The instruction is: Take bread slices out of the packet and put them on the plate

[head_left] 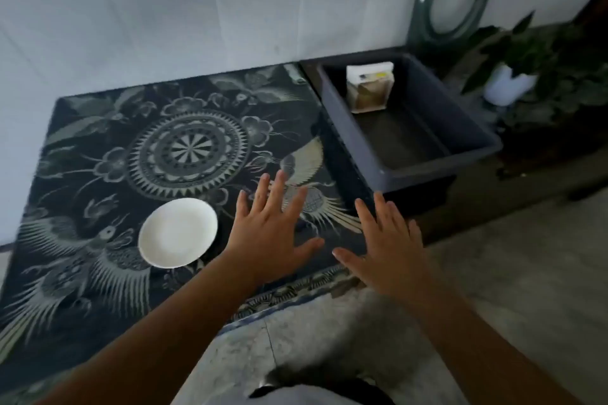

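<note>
Both empty — left hand, right hand spread flat.

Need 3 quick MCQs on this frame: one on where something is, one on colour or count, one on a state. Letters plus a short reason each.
1. Where is the bread packet?
A. on the plate
B. inside the dark bin, at its far end
C. in the left hand

2. What colour is the plate?
A. white
B. red
C. black

3. What state are the hands in?
A. both gripping the packet
B. one holding a slice
C. both open and empty

Key:
1 B: the packet stands in the bin to the right of the patterned cloth.
2 A: the plate is plain white and bare.
3 C: the left hand and right hand are spread flat, holding nothing.
</note>
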